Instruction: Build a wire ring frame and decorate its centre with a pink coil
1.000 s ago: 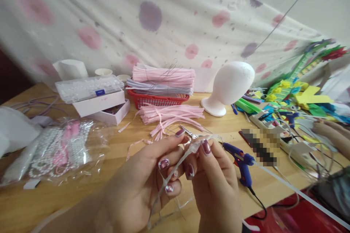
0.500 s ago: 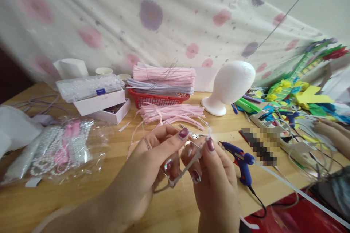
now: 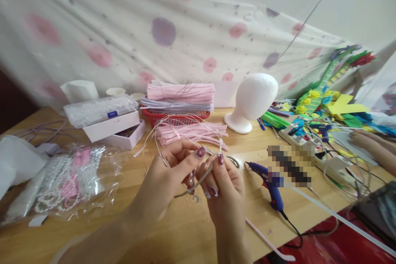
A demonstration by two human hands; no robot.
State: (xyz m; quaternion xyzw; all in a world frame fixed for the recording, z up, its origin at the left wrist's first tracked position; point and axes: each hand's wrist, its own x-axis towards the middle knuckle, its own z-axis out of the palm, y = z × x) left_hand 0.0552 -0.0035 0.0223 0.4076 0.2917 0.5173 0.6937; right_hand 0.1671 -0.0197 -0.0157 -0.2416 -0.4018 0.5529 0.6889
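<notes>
My left hand point(image 3: 173, 175) is closed, pinching a thin silver wire hoop between thumb and fingers. The hoop arches up beyond my hands, over the pink strips point(image 3: 185, 133). My right hand point(image 3: 227, 192) is closed at the hoop's right side, thumb pressed against its fingers. A narrow greyish strip point(image 3: 201, 179) runs from its grip down toward my left fingers. Something small and white point(image 3: 220, 145) sticks up above my right thumb. Behind that hand lie metal scissors point(image 3: 234, 161), partly hidden. A blue glue gun point(image 3: 272, 185) lies to the right.
A red basket point(image 3: 157, 120) bears pink and lilac strip bundles. A white foam head point(image 3: 255, 97) stands behind. Left are stacked boxes point(image 3: 113, 126) and a bag of pearl strings point(image 3: 71, 179). Power strips point(image 3: 337, 169), cables and another person's arm point(image 3: 371, 146) are at right.
The view has shifted a little. My right hand has moved left, closer to my left hand. More of the wire hoop's arch shows above them, and the strip has tilted more steeply.
</notes>
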